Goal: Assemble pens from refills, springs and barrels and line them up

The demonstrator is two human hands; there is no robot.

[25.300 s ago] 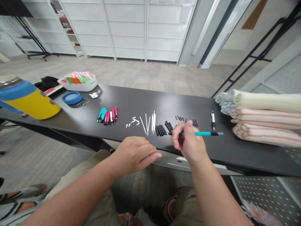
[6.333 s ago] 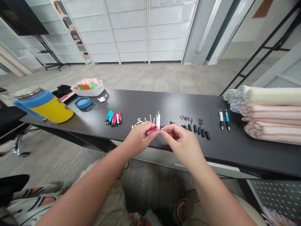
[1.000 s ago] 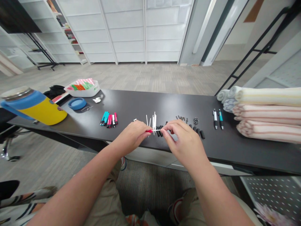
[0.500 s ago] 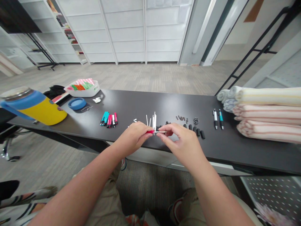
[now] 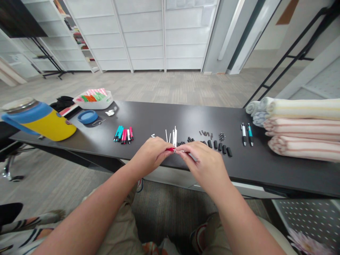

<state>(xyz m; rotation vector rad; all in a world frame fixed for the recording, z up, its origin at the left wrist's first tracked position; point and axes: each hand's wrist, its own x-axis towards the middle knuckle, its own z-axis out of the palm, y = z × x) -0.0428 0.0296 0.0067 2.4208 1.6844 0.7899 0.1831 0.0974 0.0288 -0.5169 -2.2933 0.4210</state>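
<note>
My left hand [image 5: 152,153] is closed in a pinch on a red pen barrel [image 5: 170,149], at the front edge of the dark table. My right hand [image 5: 208,161] pinches a thin pen refill [image 5: 187,152] lined up with the barrel's right end. The fingertips of both hands nearly meet, and how deep the refill sits is hidden. Just behind them lie several white refills [image 5: 174,136]. Black rubber grips [image 5: 220,146] stand in a row beside my right hand, with small springs [image 5: 205,133] and silver pen tips [image 5: 222,137] beyond.
Blue, pink and white pen barrels [image 5: 123,135] lie to the left. Further left are a yellow-blue bottle [image 5: 47,122], a blue lid [image 5: 87,117] and a white tray [image 5: 105,102]. A white pen [image 5: 243,134] and a teal pen [image 5: 250,134] lie near rolled towels [image 5: 305,127].
My right hand has moved slightly left toward my left hand, bringing the refill closer to the red barrel. Its fingers now cover more of the refill. My left hand has barely moved.
</note>
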